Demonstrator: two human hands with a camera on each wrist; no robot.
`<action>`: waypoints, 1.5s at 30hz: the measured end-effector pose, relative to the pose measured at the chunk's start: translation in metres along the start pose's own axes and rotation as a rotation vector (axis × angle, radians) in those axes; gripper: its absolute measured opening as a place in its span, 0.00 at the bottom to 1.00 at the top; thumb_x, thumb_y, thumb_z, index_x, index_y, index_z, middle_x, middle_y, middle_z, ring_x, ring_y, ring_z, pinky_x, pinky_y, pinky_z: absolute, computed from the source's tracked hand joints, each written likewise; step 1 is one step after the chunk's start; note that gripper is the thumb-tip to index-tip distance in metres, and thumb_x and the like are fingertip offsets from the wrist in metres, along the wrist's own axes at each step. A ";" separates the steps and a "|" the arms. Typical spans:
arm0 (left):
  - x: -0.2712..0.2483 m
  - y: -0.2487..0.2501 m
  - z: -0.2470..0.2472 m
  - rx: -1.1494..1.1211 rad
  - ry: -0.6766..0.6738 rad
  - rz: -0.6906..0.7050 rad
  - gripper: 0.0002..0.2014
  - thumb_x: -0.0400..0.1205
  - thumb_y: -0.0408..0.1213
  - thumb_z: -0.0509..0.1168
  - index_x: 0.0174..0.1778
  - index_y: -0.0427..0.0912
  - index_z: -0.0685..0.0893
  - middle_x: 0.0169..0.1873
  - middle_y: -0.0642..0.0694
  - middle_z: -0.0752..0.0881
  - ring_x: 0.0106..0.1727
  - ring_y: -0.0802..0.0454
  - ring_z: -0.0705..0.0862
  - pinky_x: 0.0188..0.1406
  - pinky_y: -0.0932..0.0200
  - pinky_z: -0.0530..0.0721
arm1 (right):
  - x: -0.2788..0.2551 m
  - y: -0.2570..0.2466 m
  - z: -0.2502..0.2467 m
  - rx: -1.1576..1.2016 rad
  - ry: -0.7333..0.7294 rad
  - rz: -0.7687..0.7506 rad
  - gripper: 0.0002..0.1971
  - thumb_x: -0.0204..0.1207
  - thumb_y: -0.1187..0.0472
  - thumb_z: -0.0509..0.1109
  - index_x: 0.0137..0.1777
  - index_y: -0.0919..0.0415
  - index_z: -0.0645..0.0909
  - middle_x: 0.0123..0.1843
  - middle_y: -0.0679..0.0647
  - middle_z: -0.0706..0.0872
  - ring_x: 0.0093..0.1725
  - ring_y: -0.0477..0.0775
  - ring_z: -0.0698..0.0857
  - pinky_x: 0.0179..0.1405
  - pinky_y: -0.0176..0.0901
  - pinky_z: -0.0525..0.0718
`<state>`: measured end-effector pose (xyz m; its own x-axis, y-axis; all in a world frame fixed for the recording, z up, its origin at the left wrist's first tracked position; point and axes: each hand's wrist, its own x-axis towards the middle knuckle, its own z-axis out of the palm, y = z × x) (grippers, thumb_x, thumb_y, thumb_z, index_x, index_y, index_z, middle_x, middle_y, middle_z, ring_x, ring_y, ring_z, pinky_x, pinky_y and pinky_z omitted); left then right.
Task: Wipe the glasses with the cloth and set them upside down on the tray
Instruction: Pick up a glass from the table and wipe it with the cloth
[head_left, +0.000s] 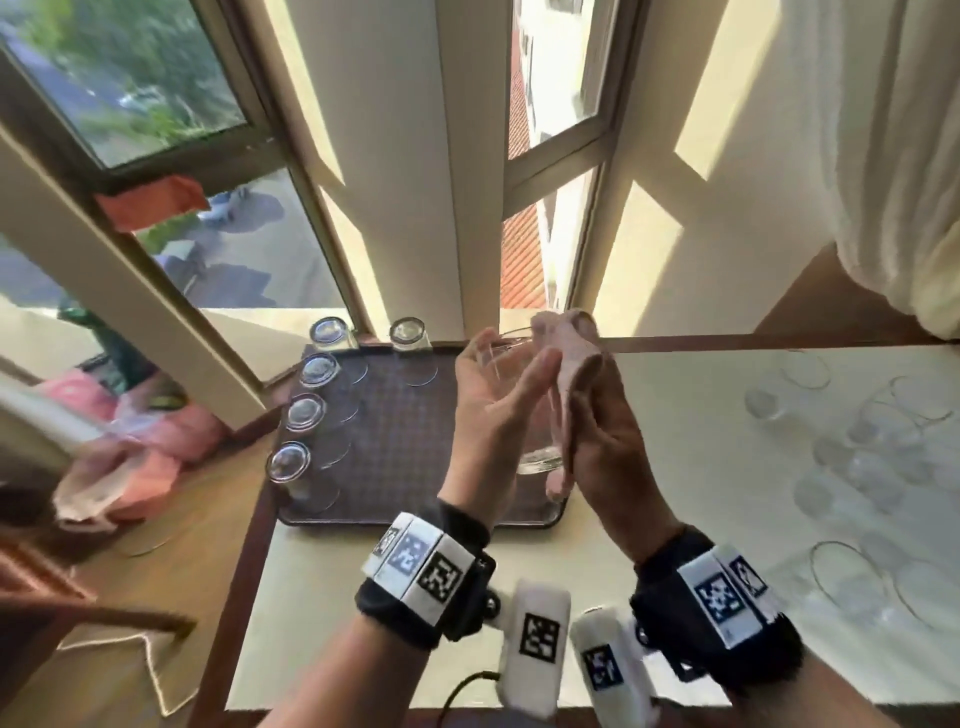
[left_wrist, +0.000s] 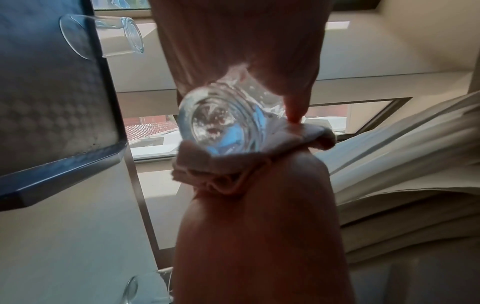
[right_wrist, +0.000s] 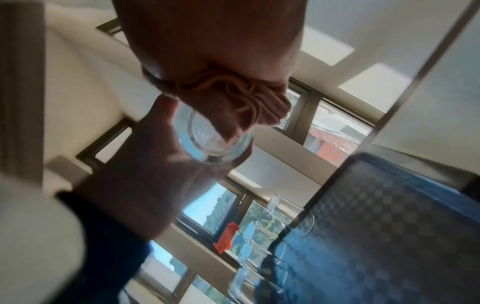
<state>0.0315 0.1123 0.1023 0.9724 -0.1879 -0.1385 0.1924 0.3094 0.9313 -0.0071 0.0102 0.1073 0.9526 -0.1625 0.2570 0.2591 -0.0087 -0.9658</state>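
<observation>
Pink cloth (head_left: 574, 364) under the right hand (head_left: 608, 447) hides the glass (head_left: 524, 415) held by left fingers (head_left: 524, 374), seemingly curled.

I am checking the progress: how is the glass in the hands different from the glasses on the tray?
The held glass is in the air, base toward the person, between the left hand and the cloth under the right hand. The tray glasses stand upside down on the tray, untouched. All are clear.
</observation>
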 end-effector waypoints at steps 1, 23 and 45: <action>-0.001 0.000 -0.002 -0.004 0.030 0.018 0.42 0.73 0.52 0.80 0.79 0.45 0.67 0.69 0.39 0.85 0.69 0.40 0.85 0.71 0.30 0.79 | 0.000 0.005 0.005 -0.096 -0.014 -0.022 0.28 0.86 0.39 0.55 0.83 0.46 0.64 0.83 0.57 0.70 0.82 0.58 0.71 0.78 0.67 0.71; -0.017 0.000 -0.013 -0.077 -0.108 -0.039 0.21 0.83 0.49 0.62 0.65 0.39 0.84 0.61 0.39 0.90 0.63 0.43 0.88 0.67 0.47 0.85 | 0.000 0.003 0.011 0.498 -0.064 0.514 0.27 0.85 0.44 0.54 0.72 0.63 0.78 0.70 0.64 0.84 0.71 0.64 0.83 0.70 0.60 0.82; -0.002 0.012 -0.002 0.245 -0.103 -0.039 0.29 0.90 0.40 0.61 0.86 0.47 0.59 0.64 0.54 0.80 0.62 0.63 0.83 0.61 0.67 0.81 | -0.001 0.021 0.004 0.110 0.079 0.370 0.24 0.86 0.37 0.55 0.75 0.48 0.70 0.57 0.47 0.90 0.55 0.46 0.90 0.55 0.52 0.90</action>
<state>0.0326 0.1187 0.1132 0.9438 -0.2932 -0.1527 0.1797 0.0676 0.9814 -0.0017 0.0145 0.0873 0.9707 -0.2106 -0.1155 -0.0800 0.1698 -0.9822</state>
